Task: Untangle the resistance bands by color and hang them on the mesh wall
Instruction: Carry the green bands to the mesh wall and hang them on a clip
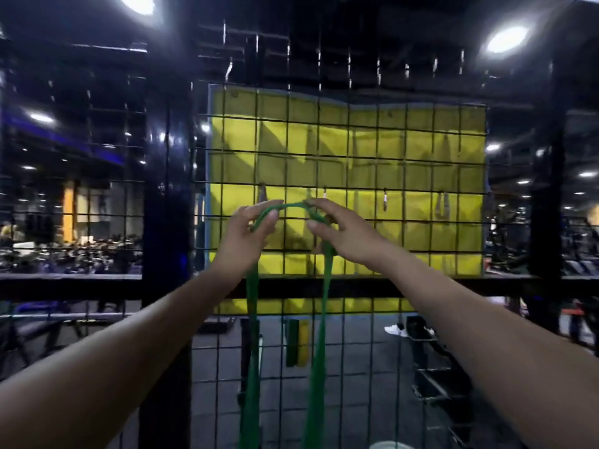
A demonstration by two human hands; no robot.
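A green resistance band (251,335) loops over at hand height and hangs down in two long strands in front of the black mesh wall (356,157). My left hand (249,234) pinches the left side of the band's top loop. My right hand (340,231) grips the right side of the loop, close to a small hook (324,194) on the mesh. The band's top arcs between both hands. Whether the loop sits on a hook is hidden by my fingers.
A yellow panel (421,140) hangs behind the mesh. More small hooks (385,200) stick out along the same row. A thick black post (165,222) stands at the left and another (547,189) at the right. Gym equipment and a white shoe (395,329) show beyond.
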